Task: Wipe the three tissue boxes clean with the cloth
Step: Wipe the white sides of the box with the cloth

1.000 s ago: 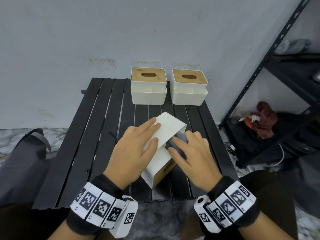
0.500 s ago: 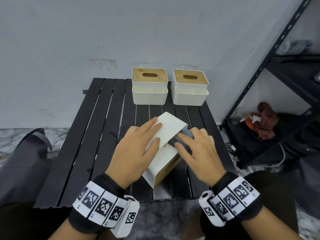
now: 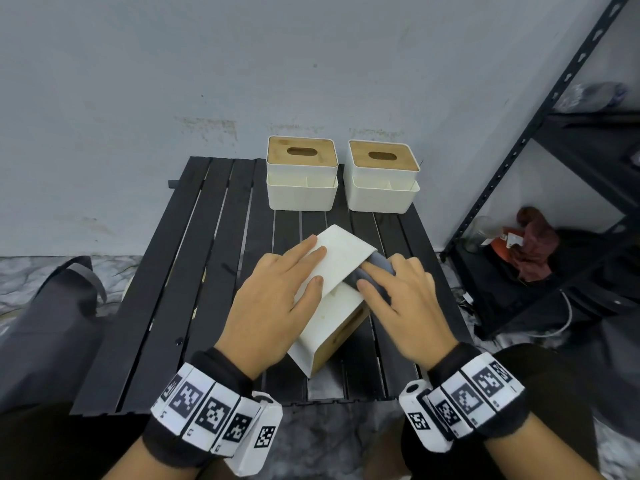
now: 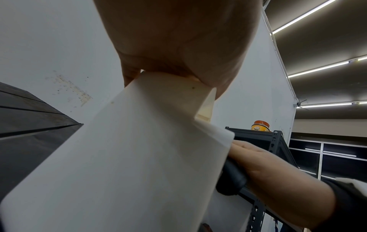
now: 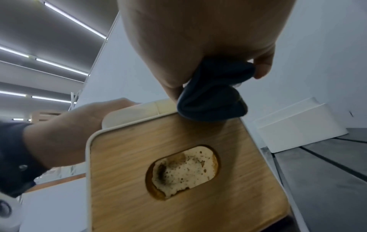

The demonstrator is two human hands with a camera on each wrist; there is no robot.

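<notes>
One white tissue box (image 3: 341, 268) lies tipped on its side in the middle of the black slatted table (image 3: 207, 271), its wooden lid (image 5: 178, 157) facing me. My left hand (image 3: 298, 271) presses down on its upper face with straight fingers. My right hand (image 3: 391, 289) grips a bunched dark grey cloth (image 3: 379, 263) and holds it against the box's right side. In the right wrist view the cloth (image 5: 214, 94) touches the lid's top edge. Two more white boxes with wooden lids (image 3: 302, 174) (image 3: 381, 180) stand upright at the table's far edge.
A black metal shelf rack (image 3: 519, 202) stands close on the right, with a dark red rag (image 3: 533, 244) and small items on its low shelf. A grey bag (image 3: 52, 323) lies on the floor at the left. A grey wall rises right behind the table.
My right hand has slid the cloth along the box's right side, away from me toward its far end. The left hand and the box stay put.
</notes>
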